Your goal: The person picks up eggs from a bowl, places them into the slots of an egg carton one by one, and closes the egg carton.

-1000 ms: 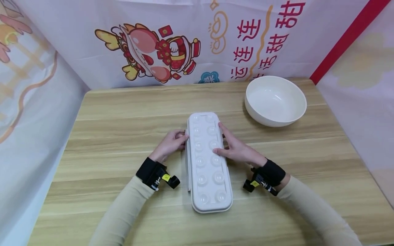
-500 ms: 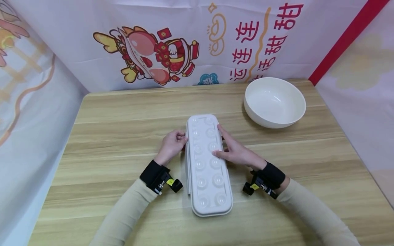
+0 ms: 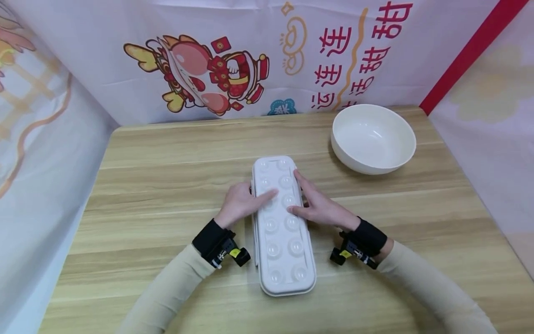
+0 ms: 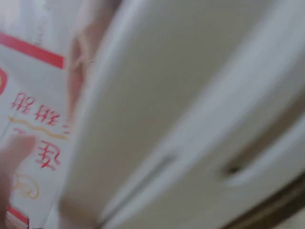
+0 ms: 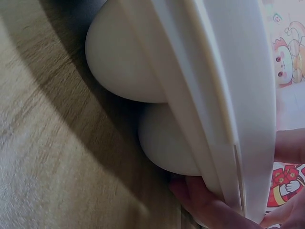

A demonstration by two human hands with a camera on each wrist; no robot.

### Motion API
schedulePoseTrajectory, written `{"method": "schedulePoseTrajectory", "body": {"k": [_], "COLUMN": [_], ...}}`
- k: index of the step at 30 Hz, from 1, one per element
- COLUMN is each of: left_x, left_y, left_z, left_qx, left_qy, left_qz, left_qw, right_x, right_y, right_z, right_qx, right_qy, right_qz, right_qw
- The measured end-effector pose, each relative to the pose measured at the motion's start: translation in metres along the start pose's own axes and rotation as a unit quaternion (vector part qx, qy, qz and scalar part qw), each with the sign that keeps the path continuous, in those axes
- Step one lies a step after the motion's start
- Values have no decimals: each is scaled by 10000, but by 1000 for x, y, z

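Note:
A long white lidded egg box (image 3: 285,253) lies lengthwise on the wooden table, with two rows of clear domes on its lid. On its left side my left hand (image 3: 241,204) holds the edge, thumb laid over the lid and the other fingers mostly hidden behind the side. My right hand (image 3: 320,206) grips the opposite edge, its thumb on top and fingers along the side. Up close in the right wrist view, rounded cups bulge under the rim of the egg box (image 5: 190,95). The left wrist view is blurred and mostly filled by the box's side (image 4: 143,105).
A white round bowl (image 3: 373,139) stands at the back right of the wooden table (image 3: 158,171). Behind the table hangs a printed cloth (image 3: 104,55) with a cartoon figure and red characters. More cloth borders both sides.
My left hand has moved from pinching at the box's left edge to laying its thumb across the lid. My right hand keeps its hold, and the egg box stays nearly in place.

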State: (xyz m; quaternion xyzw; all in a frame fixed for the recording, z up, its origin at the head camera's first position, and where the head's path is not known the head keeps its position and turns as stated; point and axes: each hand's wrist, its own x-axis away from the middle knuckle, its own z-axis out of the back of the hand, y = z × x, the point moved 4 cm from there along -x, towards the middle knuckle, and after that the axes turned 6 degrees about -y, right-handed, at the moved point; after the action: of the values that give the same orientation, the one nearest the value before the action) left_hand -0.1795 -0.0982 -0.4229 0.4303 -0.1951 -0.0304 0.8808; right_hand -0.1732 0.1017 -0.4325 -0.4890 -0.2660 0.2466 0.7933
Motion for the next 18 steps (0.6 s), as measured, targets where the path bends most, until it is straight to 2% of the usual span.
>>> {"method": "schedulePoseTrajectory", "body": {"k": [4, 8, 12, 18], "left_x": [0, -2, -3, -5], "left_y": [-1, -5, -5, -7], "left_z": [-9, -11, -11, -14], "left_qx": [-177, 151, 209, 219], "left_qy": [-140, -170, -124, -243], "left_qz": [-26, 133, 236, 82], "left_qw": [9997, 9997, 9994, 9994], "right_x": [0, -1, -2, -1], "right_y": [-1, -1, 0, 4], "right_z": [0, -1, -1, 0], "right_qx": [106, 109, -47, -165], "right_qy": [36, 97, 148, 179], "right_qz": [-6, 37, 36, -66], "right_qw": [9999, 9999, 9999, 9997]}}
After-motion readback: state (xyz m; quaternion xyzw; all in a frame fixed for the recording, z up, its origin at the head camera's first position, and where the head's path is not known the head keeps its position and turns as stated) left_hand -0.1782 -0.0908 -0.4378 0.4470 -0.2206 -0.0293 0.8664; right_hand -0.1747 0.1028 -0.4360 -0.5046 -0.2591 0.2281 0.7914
